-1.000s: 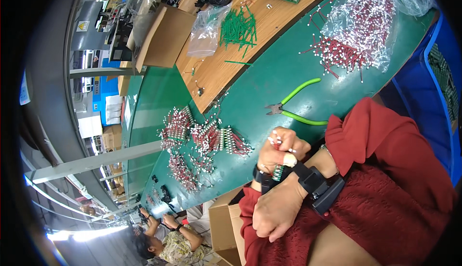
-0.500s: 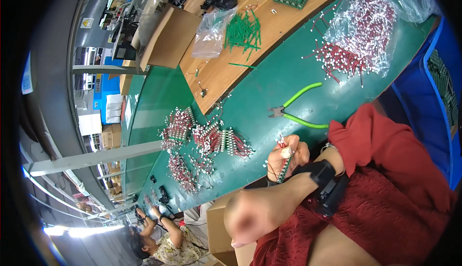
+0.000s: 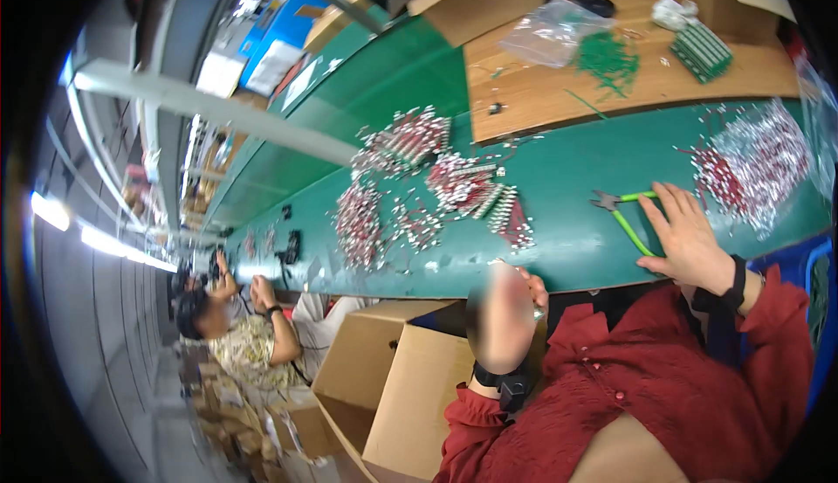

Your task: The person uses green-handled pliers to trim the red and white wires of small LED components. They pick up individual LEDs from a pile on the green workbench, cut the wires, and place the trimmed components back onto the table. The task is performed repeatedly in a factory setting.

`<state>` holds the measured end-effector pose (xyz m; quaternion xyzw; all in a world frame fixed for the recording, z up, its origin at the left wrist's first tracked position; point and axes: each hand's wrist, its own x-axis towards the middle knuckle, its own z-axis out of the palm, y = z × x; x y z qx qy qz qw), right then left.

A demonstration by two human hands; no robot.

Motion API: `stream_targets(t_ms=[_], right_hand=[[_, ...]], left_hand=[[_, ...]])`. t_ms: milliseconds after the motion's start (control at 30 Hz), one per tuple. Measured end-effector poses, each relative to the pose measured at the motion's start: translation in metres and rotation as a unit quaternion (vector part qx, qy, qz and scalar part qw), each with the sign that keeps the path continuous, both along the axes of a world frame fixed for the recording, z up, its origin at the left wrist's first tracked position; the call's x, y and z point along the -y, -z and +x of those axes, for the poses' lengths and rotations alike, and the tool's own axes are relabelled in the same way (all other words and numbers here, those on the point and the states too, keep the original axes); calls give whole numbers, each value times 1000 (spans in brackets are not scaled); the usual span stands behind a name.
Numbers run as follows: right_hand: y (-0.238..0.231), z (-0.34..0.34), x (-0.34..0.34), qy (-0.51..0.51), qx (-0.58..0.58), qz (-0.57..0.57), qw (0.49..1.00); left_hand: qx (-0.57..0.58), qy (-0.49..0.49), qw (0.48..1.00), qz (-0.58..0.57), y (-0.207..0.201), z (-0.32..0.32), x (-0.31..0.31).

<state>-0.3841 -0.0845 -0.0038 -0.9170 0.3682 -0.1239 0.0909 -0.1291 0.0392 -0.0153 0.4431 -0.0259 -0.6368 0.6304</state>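
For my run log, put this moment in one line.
right hand: open, at green-handled pliers | left hand: blurred, grip unclear | green table: red-white wire bundles

- No words, numbers or signs can be read.
- Pale sheet (image 3: 299,84) at upper left: any print is too small and blurred to tell.

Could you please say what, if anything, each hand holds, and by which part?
The right hand is open at the pliers' green handles, no firm grip visible; the left hand is too blurred to tell.
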Motion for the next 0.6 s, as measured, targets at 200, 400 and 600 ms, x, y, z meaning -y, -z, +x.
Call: stream_targets(t_ms=[200, 400, 600], right_hand=[[-8, 4, 10, -9, 10, 63, 998], [-23, 4, 52, -41, 21, 302, 952], [-18, 48, 36, -78, 334, 842, 417]], left_hand=[[-114, 13, 993, -19, 6, 15, -23], [-84, -58, 984, -149, 11, 30, -43], [-25, -247, 933, -262, 21, 48, -27]])
